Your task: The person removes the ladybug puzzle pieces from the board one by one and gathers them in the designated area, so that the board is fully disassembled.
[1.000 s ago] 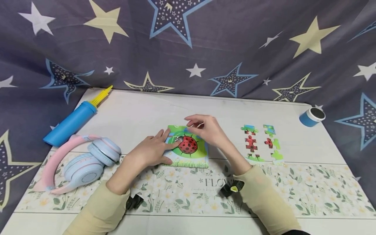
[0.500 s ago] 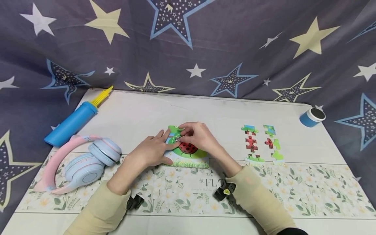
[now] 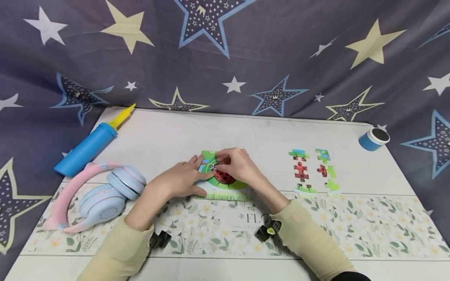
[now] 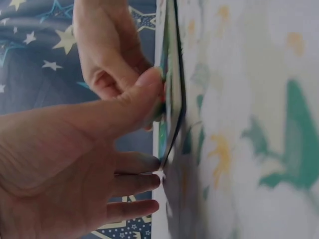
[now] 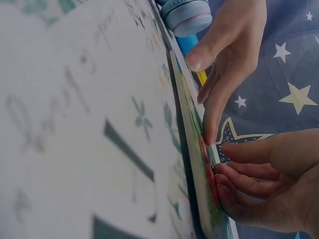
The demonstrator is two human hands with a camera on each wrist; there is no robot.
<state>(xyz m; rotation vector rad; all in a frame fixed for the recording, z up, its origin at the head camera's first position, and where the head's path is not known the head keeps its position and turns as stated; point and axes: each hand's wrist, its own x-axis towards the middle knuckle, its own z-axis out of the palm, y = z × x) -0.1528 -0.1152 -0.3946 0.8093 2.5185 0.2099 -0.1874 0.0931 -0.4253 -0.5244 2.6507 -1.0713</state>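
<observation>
A puzzle board [image 3: 228, 195] with a red ladybug on green lies at mid table. My left hand [image 3: 181, 179] lies across its left side, fingers straight and spread, thumb and fingertips on its surface. Over the ladybug's head, my right hand [image 3: 237, 166] has its fingers curled and pinches at a puzzle piece, mostly hidden by the fingertips. In the right wrist view a thin edge of that piece [image 5: 215, 158] shows between thumb and fingers, close to the board. Farther right, several loose ladybug pieces [image 3: 300, 171] lie in two columns.
Pink and blue headphones [image 3: 102, 203] lie at the left. Behind them is a blue hand pump [image 3: 86, 148] with a yellow end. A blue jar [image 3: 370, 141] with a dark top stands at the far right. A star-patterned cloth [image 3: 281, 50] hangs behind the table.
My right hand has come down and slightly left, from above the board's upper right onto the ladybug's head. My left hand stays in place on the board. The loose pieces have not moved.
</observation>
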